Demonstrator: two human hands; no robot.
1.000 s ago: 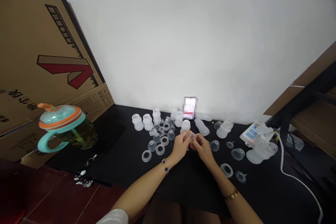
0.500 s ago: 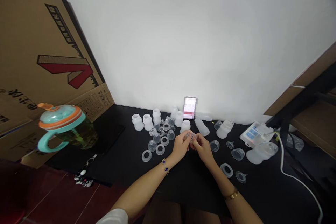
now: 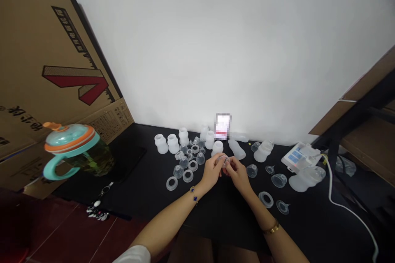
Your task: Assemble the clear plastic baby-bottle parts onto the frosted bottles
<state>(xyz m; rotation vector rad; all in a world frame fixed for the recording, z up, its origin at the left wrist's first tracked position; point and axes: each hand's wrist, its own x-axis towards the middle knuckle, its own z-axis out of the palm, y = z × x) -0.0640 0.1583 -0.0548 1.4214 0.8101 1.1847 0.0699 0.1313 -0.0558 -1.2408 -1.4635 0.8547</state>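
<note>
Together, in front of the white bottles, my left hand [image 3: 212, 171] and my right hand [image 3: 238, 173] grip a small clear bottle ring [image 3: 224, 158]. Fingers and thumbs of both are closed around its edge, and they partly hide it; whether a nipple sits inside I cannot tell. Just behind my hands stands an open white baby bottle [image 3: 217, 148]. To their left lie several loose rings, among them a collar ring [image 3: 188, 176], and clear domed caps [image 3: 178, 171]. A clear cap [image 3: 252, 171] rests close to my right hand, with a nipple [image 3: 270, 169] farther right.
More white bottles [image 3: 161, 144] stand at the back left. A lit phone [image 3: 222, 126] leans on the wall. At right are a power strip [image 3: 300, 157], its white cable, and a capped bottle [image 3: 305, 180] lying down. A teal-lidded jug [image 3: 72, 148] and cardboard box [image 3: 61, 70] occupy the left.
Both hands stay in nearly the same place, still on the ring. My fingers have shifted slightly, and more of the ring's round edge shows. The parts on the table have not moved.
</note>
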